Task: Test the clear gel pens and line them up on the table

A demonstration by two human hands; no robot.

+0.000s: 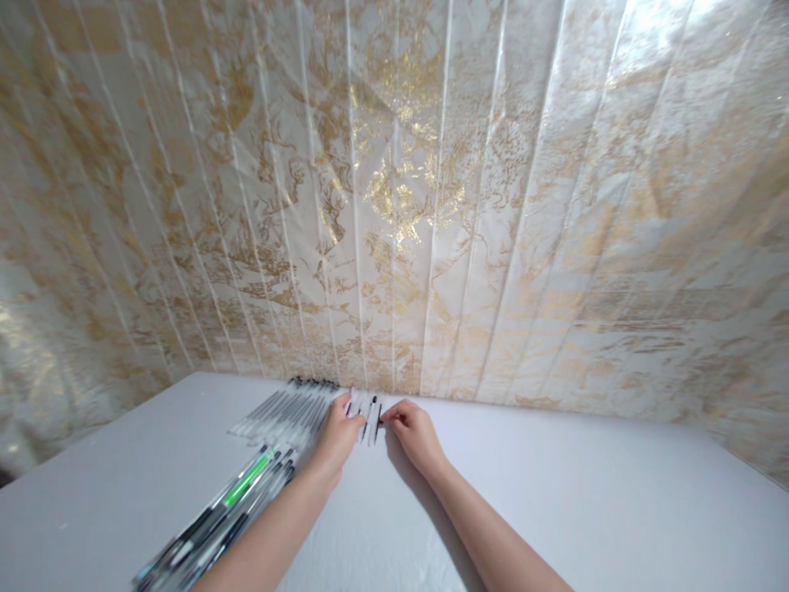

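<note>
Our two bare hands meet near the far edge of the bench. The right hand (415,433) has its thumb and fingertips drawn together at a thin dark stick (379,421); they seem to touch it, but we cannot tell whether they grip it. The left hand (336,433) has its thumb and forefinger apart beside several slim, pale and dark pen-like pieces (371,421); whether it grasps any is unclear. These pieces lie side by side between our hands, roughly upright in the view.

Just left of them is a slanted row of slender, clear pens with black upper ends (280,411). Nearer us, a loose heap of black, clear and grey pens (185,547) includes one with a bright green barrel (248,478); our left forearm (277,522) overlaps it in view. All rest on the smooth white bench (585,493), with creased white-and-gold patterned fabric (394,205) behind.

The likely trouble is small and sideways — slim barrels could roll on the smooth surface if a fingertip nudges one. The left wrist could brush the row askew, and the forearm could drag the heap — its pens overlap, so one snagged could shift others.
</note>
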